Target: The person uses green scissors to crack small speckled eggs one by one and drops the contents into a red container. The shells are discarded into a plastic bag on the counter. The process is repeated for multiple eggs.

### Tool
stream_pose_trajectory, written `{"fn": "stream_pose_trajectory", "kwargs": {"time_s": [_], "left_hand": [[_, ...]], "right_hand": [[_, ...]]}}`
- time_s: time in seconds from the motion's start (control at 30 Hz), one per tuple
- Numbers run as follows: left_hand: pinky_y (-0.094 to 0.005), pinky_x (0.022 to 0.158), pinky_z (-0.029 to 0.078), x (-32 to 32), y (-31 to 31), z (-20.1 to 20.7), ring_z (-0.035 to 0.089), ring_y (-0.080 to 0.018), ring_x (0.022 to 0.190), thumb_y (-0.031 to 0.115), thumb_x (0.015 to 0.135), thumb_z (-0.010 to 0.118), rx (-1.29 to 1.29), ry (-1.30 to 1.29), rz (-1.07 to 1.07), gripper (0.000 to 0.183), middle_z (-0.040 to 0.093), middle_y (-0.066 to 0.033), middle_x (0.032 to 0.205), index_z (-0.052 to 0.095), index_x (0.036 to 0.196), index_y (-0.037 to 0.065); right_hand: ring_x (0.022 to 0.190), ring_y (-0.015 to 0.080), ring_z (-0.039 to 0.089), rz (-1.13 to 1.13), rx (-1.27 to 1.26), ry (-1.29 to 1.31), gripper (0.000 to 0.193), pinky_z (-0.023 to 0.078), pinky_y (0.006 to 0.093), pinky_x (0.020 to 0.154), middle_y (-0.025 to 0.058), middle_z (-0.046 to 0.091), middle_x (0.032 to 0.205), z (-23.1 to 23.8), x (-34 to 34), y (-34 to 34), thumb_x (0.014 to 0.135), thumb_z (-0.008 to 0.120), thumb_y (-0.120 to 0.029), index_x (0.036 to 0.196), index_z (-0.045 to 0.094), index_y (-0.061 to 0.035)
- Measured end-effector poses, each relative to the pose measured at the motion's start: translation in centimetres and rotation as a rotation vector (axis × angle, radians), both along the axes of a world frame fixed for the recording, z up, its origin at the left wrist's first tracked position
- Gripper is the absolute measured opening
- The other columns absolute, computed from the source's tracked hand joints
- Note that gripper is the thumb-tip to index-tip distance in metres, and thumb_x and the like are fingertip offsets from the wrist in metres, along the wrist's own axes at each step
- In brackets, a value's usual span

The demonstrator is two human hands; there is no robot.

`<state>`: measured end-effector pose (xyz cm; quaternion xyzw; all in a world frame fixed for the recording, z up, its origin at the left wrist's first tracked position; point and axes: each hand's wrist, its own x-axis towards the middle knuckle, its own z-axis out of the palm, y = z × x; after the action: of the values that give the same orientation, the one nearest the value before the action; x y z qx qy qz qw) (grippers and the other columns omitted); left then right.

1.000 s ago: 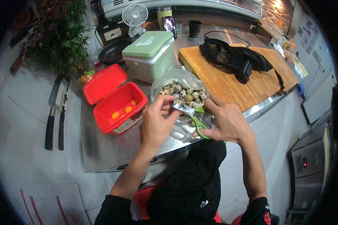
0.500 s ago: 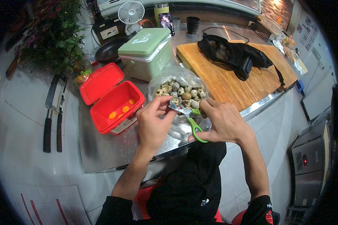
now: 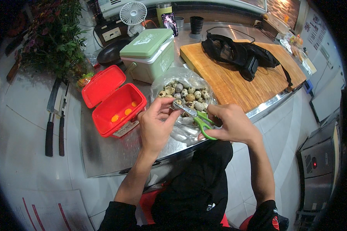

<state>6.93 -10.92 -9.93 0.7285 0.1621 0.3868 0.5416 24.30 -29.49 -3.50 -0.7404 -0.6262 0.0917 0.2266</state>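
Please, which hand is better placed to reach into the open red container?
Probably the left hand: it is nearer to the red container and seems to pinch a speckled egg. The right hand is farther away and holds the green-handled scissors.

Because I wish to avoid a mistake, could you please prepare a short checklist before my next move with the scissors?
1. Right grip on the green-handled scissors: ok.
2. Left grip on the small speckled egg: ok, held at the blade end.
3. Left fingertips well away from the blades: not ok, they are very close.
4. Held egg's shell cut: cannot tell, too small.
5. Lid of the red container open: ok, with yellow yolks visible inside.
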Motion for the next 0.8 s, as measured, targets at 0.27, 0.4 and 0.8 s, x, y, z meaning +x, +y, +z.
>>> {"fn": "stream_pose_trajectory", "kwargs": {"time_s": [0.27,0.4,0.8], "left_hand": [[-0.0277,0.084,0.065,0.0,0.0,0.0,0.077,-0.0144,0.100,-0.005,0.095,0.084,-0.044,0.033,0.004,0.034,0.080,-0.0130,0.113,0.069,0.126,-0.005],[-0.0272,0.084,0.065,0.1,0.0,0.0,0.076,-0.0134,0.099,-0.003,0.095,0.085,-0.014,0.052,0.019,0.035,0.079,-0.0118,0.110,0.069,0.126,-0.005],[-0.0227,0.074,0.059,-0.8,-0.5,1.8,0.070,-0.0077,0.090,-0.002,0.090,0.090,0.213,-0.008,0.118,0.036,0.072,-0.0021,0.103,0.075,0.123,0.003]], "right_hand": [[0.075,0.0415,0.070,-0.035,-0.090,0.183,0.052,0.052,0.0504,0.070,0.0183,0.067,0.075,0.1,1.9,0.0,0.090,0.088,-0.048,0.088,0.066,-0.0010],[0.060,0.0265,0.058,-0.027,0.023,0.127,0.054,0.042,0.0414,0.060,0.0109,0.054,0.065,-0.4,2.4,0.5,0.087,0.095,-0.044,0.081,0.061,-0.0017],[0.073,0.0416,0.073,-0.154,0.045,-0.020,0.049,0.055,0.0513,0.070,0.0178,0.072,0.074,-1.5,3.0,1.5,0.083,0.090,-0.050,0.086,0.072,-0.0043]]}}
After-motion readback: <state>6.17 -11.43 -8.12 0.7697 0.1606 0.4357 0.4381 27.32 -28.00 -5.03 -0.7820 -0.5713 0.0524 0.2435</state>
